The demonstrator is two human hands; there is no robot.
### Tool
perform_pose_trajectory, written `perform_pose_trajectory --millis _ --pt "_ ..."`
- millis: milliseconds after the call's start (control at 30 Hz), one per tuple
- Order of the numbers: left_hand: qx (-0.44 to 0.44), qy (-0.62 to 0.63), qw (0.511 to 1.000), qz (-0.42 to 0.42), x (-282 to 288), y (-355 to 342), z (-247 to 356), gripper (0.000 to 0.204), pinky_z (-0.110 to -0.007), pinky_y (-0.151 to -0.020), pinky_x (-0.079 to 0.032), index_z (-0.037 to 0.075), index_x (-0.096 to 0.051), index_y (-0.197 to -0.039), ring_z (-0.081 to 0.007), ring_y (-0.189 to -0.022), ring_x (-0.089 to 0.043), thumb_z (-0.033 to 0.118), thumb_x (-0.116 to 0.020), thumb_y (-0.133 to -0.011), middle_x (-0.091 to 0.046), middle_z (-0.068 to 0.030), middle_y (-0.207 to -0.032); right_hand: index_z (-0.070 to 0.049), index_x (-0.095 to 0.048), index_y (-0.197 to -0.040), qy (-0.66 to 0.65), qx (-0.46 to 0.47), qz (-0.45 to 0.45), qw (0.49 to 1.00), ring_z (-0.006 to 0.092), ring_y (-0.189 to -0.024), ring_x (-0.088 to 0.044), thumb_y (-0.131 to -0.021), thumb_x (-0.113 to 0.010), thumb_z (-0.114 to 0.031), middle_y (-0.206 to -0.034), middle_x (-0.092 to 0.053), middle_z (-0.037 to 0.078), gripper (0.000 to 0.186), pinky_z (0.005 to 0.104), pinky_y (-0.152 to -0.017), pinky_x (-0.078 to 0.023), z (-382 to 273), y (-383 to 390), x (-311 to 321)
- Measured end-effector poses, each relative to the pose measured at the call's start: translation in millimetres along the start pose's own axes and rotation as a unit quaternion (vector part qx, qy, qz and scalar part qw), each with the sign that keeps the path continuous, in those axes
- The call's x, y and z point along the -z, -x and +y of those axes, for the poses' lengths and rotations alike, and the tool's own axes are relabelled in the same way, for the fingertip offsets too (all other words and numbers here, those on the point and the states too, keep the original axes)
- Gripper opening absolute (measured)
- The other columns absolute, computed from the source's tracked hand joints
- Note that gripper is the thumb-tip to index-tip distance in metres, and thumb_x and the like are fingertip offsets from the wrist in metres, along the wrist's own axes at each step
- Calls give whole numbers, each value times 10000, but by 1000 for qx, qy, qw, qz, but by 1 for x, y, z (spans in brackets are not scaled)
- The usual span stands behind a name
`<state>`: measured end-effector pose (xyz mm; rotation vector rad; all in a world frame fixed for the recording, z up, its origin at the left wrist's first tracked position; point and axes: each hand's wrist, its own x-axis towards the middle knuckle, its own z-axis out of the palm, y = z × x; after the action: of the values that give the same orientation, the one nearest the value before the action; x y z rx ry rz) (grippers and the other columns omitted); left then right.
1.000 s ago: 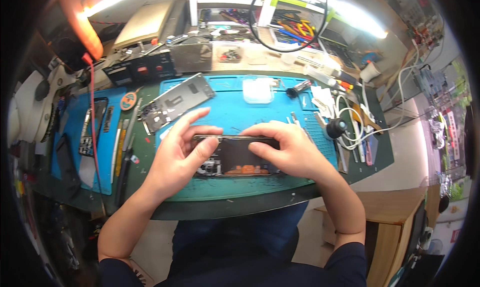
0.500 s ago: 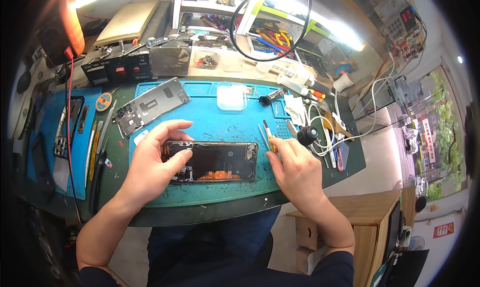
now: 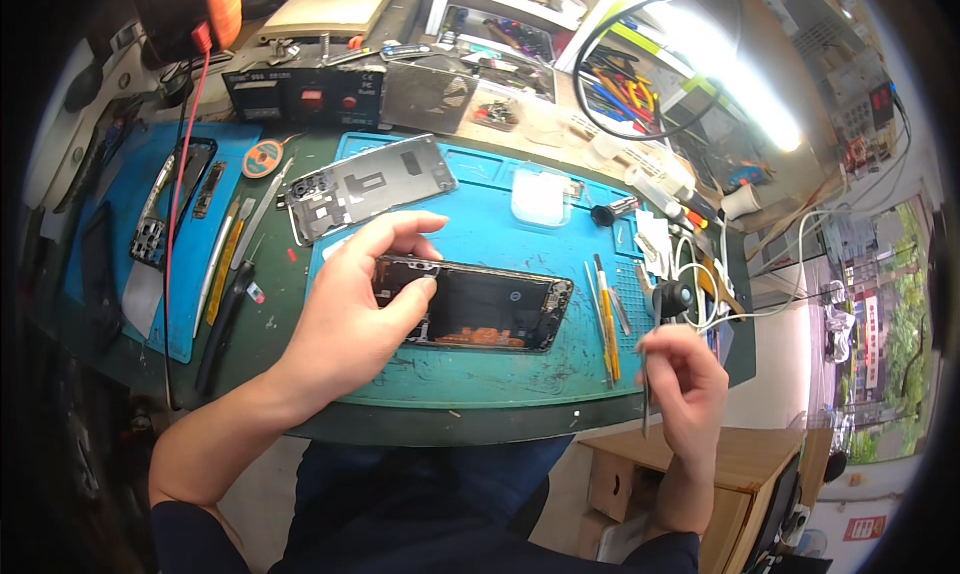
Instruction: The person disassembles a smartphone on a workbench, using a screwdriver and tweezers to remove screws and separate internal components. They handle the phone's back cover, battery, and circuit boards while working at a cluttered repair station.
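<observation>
A phone without its back cover rests on the blue work mat, its dark interior and an orange flex part facing up. My left hand is closed around its left end, thumb on the top and fingers along the far edge. To the right, beyond the mat's front corner, my right hand pinches a slim grey metal tool upright; its exact kind is unclear. Yellow-handled tools lie on the mat between the phone and my right hand. A black eyepiece-like loupe sits beyond my right fingers.
A grey phone back cover and a clear plastic box lie behind the phone. On the left are another phone frame, a solder reel and a black-handled knife. White cables coil at the right.
My right hand has moved right, from beside the yellow-handled tools to the bench edge, and now holds the slim metal tool. My left hand keeps its hold on the phone. The view has shifted.
</observation>
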<state>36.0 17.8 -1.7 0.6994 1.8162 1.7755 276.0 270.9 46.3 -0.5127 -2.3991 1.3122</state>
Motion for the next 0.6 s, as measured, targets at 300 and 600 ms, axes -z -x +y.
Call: perform_pose_trajectory --millis 300,600 --pt "39 -21 999 1 -1 -4 5 543 -252 -951 -542 19 -622 -1499 -83 -1124 -623 -81 -693 -971 -654 -54 -1241 5 -767 -1178 19 239 -141 961 215 -932 -743 -883 -872 49 -1028 -702 127 316 293 -680 -608 -10 0 -76" --pt "26 -20 999 15 -2 2 8 551 -246 -955 -534 18 -615 -1499 -79 -1117 -631 -82 -706 -965 -660 -47 -1228 9 -800 -1152 62 343 -46 936 234 -797 -787 -774 -790 111 -1013 -782 126 392 325 -647 -650 -3 -20 -104"
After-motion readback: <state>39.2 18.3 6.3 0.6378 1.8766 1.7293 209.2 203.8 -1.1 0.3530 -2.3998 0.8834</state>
